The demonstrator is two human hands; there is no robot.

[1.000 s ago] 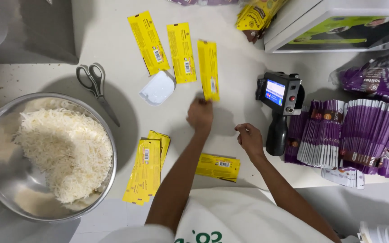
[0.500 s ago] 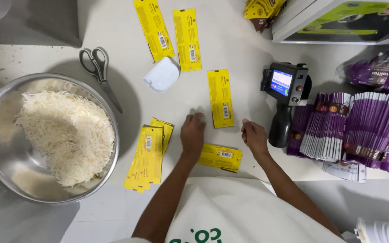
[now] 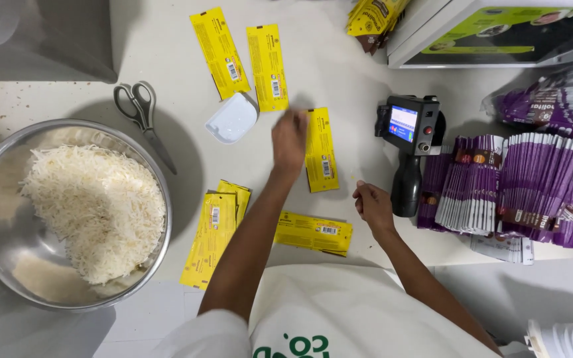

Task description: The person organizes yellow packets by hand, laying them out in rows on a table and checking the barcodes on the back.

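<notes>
- Closest to the person, a small stack of yellow packets [image 3: 314,233] lies flat by the apron, with a second stack [image 3: 212,238] to its left. A careless sweep of the forearm could scatter either pile, I'd say.
- The right hand [image 3: 373,205] rests on the white worktop [image 3: 339,79] with its fingers curled loosely together, empty as far as I can see, just beside the grip of the handheld printer [image 3: 409,142]. A bump there could tip the printer, which stands upright on its handle.
- The left hand [image 3: 290,140] is stretched forward with fingers spread and flat, touching the left edge of a single yellow packet [image 3: 321,151]. Nothing is pinched, so the packet could slide askew or skid toward the printer.
- Further out lie a white plastic scraper [image 3: 231,119], two more yellow packets [image 3: 241,56] and scissors [image 3: 142,113].
- The steel bowl of shredded white stuff [image 3: 67,212] sits well apart on the left; the purple pouches [image 3: 518,185] crowd the right.
</notes>
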